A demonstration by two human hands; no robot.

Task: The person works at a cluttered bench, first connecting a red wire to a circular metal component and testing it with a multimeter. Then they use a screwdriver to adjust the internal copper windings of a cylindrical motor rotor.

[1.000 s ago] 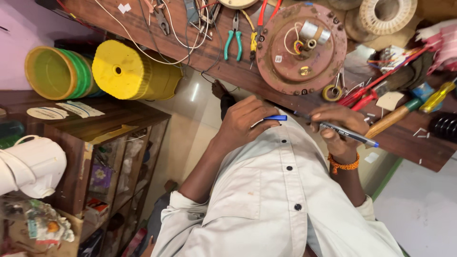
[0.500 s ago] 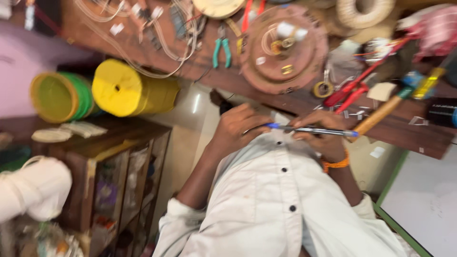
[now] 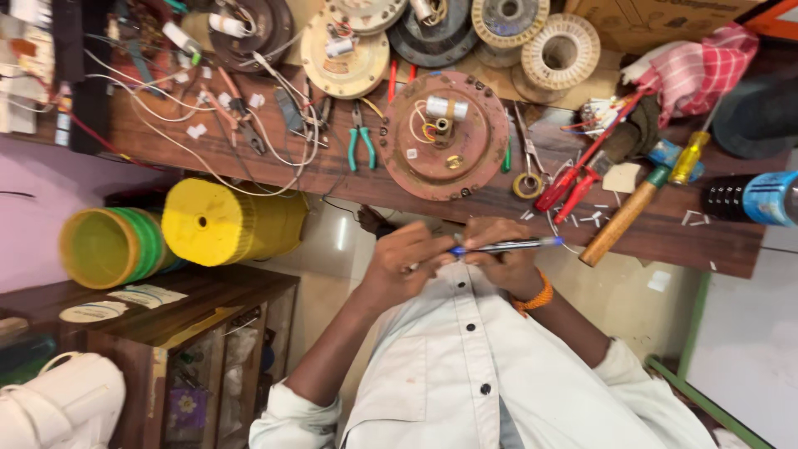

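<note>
My left hand (image 3: 406, 264) and my right hand (image 3: 501, 264) meet in front of my white buttoned shirt (image 3: 465, 374), just below the edge of a wooden bench (image 3: 465, 195). They hold a slim blue pen (image 3: 503, 246) level between them. My left fingers pinch its blue end. My right hand, with an orange band (image 3: 536, 297) at the wrist, grips the barrel from below. A round brown motor plate (image 3: 443, 133) with a wire coil lies on the bench straight above the hands.
The bench carries green-handled pliers (image 3: 360, 141), red-handled cutters (image 3: 573, 179), a wooden-handled hammer (image 3: 623, 218), a yellow screwdriver (image 3: 686, 158), several round discs, loose wires and a checked cloth (image 3: 702, 71). At left stand a yellow drum (image 3: 218, 223), stacked green and yellow tubs (image 3: 108, 247) and a wooden cabinet (image 3: 191, 349).
My hands have come together: the blue piece in the left and the pen in the right now form one line. The view has shifted to show more of the bench.
</note>
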